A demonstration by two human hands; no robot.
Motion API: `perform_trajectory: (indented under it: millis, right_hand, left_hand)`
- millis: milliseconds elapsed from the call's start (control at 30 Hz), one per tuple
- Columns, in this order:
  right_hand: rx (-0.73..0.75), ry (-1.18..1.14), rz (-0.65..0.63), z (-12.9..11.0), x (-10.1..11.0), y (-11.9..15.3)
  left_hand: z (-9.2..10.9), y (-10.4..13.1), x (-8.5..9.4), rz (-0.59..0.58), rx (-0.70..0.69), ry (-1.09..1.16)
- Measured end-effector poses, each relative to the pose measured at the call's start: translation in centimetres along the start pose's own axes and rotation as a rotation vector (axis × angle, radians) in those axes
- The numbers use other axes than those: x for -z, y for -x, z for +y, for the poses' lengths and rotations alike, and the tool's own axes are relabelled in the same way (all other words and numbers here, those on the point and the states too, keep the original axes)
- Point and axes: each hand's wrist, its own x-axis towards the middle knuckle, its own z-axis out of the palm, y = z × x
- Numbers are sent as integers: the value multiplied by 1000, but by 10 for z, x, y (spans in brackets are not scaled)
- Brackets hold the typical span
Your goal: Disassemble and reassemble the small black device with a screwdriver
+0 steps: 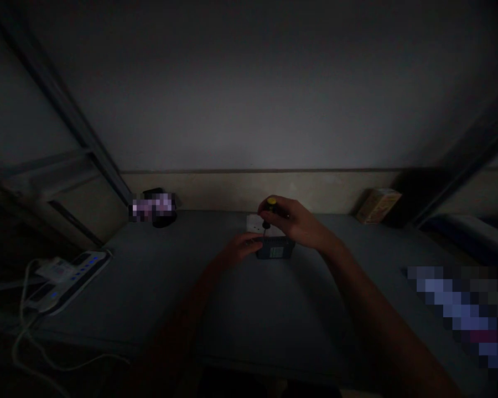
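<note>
In the dim head view, a small dark box-shaped device (276, 252) with a greenish label on its front stands on the table. My left hand (244, 247) grips the device at its left end. My right hand (292, 221) is closed around a screwdriver (271, 202) with a yellow-topped dark handle. Its shaft points down at the device's upper left edge; whether the tip sits in a screw is too dark to tell. Behind the device lies a white plate with small dark holes (254, 223), partly hidden by my right hand.
On the left, a white power strip (81, 282) with blue lights trails a pale cable (19, 342). A dark object with a blurred-out front (164, 220) stands at the back left. A small carton (377, 206) leans at the back right, near the wall (216, 190).
</note>
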Motion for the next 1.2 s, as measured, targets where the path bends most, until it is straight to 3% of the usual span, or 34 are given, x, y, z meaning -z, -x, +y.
perform_trajectory:
  millis: [100,200,300,467,567,767,900,1000,1200]
  right_hand:
    - [-31,-52,98,14,-1,6]
    - [-107,-100,352,38,-2,15]
    - [-281,-231,583,69,-1,28]
    - [-472,-561,760,116,7,40]
    - [-488,-721,807,132,14,40]
    - [-490,-815,858,141,22,42]
    - [-491,-841,888,144,25,45]
    - [-500,-861,917,146,27,46]
    - [-514,-902,954,146,30,47]
  left_hand:
    - [-4,-4,-4,16,19,30]
    - [-5,-8,-8,54,13,15]
    - [-1,-9,-16,108,-8,-62]
    - [1,-3,-32,272,-147,-156]
    - [1,1,-34,319,-286,-214]
    - [4,7,-21,177,-418,-362]
    - [-2,6,-24,162,-401,-404]
    - [-9,1,-28,193,-359,-298]
    - [-17,-3,-31,234,-147,-163]
